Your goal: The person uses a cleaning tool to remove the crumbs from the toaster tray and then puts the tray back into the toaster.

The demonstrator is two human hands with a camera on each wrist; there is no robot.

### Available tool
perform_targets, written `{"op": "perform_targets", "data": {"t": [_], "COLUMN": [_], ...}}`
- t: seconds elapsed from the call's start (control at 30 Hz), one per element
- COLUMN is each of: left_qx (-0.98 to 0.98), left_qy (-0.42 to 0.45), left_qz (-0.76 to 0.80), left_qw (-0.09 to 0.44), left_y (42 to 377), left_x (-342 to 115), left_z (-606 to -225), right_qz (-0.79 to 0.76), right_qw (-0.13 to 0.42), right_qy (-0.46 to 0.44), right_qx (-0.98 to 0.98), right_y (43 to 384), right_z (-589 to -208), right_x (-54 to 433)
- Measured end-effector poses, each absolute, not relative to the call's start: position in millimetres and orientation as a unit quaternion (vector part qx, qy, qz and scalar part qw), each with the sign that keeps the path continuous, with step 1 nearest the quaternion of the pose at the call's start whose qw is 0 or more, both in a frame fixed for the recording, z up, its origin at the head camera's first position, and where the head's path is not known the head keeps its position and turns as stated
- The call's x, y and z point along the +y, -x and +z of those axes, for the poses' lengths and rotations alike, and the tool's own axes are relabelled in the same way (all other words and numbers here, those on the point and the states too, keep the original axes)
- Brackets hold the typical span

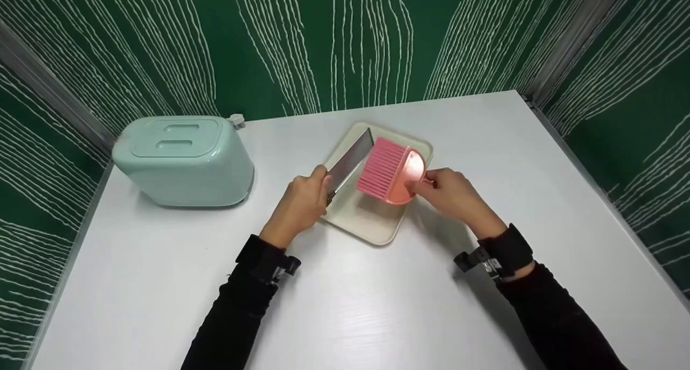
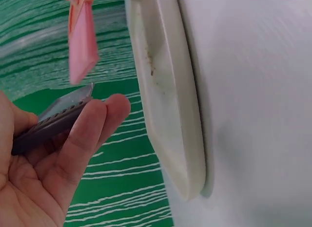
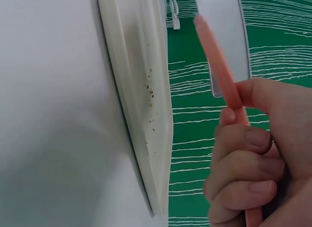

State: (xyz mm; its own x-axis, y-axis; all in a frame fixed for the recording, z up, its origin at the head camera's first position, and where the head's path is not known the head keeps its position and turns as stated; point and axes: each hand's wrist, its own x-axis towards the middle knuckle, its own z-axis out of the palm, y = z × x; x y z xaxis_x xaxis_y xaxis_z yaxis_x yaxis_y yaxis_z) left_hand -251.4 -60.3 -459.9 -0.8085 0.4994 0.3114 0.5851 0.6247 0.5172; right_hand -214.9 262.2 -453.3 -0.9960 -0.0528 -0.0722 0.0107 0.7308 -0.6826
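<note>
1. The left hand (image 1: pixel 305 203) has thumb and fingers closed on the dark, ridged end of a flat, rectangular silver metal tray (image 1: pixel 351 158), which is held tilted above the table.
2. The right hand (image 1: pixel 450 193) pinches the rounded coral-orange plastic handle of a wide brush with pink bristles (image 1: pixel 381 168), its lower fingers curled in.
3. The brush is just beside the metal tray (whether the bristles touch it, I cannot tell).
4. Below both lies a cream rectangular dish with rounded corners (image 1: pixel 362 225), resting on the glossy white table (image 1: pixel 350 310), with small brown crumbs (image 3: pixel 150 93) scattered inside.
5. A mint-green, rounded, box-shaped appliance (image 1: pixel 186 181) stands well apart, beyond the left hand's side.
</note>
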Motion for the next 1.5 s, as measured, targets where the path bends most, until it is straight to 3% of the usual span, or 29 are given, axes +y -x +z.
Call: {"op": "perform_targets", "data": {"t": [0.2, 0.57, 0.77, 1.5], "left_qx": [-0.879, -0.845, -0.849, -0.874], "left_qy": [0.254, 0.252, 0.262, 0.244], "left_qz": [-0.402, -0.463, -0.45, -0.418], "left_qw": [-0.02, -0.093, -0.087, -0.054], "left_y": [255, 254, 253, 252], "left_x": [-64, -60, -60, -67], "left_z": [-459, -455, -454, -453], "right_qz": [-0.376, -0.38, -0.355, -0.243], "right_qw": [-0.045, -0.092, -0.106, -0.241], "right_qy": [0.044, 0.072, 0.037, -0.007], "right_qx": [0.924, 0.918, 0.928, 0.94], "right_y": [215, 221, 225, 224], "right_z": [-454, -459, -462, -465], "right_x": [254, 229, 233, 264]}}
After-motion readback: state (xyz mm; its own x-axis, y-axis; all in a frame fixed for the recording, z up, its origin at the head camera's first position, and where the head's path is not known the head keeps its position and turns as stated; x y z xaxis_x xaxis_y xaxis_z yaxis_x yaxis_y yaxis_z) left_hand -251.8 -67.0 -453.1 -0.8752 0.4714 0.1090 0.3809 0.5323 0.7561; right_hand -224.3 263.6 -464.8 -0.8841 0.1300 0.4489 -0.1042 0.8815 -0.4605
